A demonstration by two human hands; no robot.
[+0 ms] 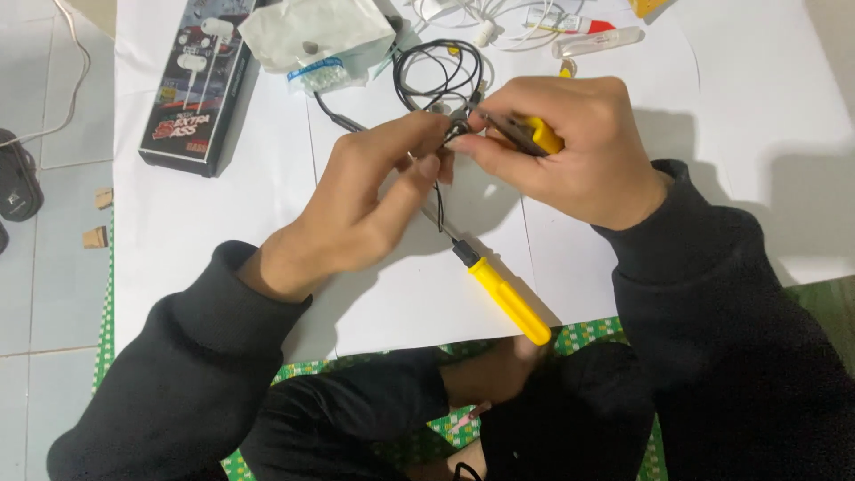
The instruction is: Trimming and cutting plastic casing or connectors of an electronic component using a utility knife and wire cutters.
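My left hand [370, 200] pinches a thin black wire [438, 73] between thumb and fingers at the middle of the white paper sheet [214, 223]. My right hand [557, 147] grips a small yellow-handled tool [534, 135] whose dark metal tip meets the wire just beside my left fingertips. The wire loops away toward the back of the sheet. A short wire end hangs down below my fingers. A yellow-handled screwdriver [503, 294] lies on the paper beneath my hands, its shaft partly hidden by my left hand.
A black earphone box [191, 85] lies at the back left. A white plastic bag [316, 31], white cables [481, 18] and a clear tube [597, 40] sit at the back. A green patterned mat [592, 334] shows under the paper's near edge. Tiled floor lies on the left.
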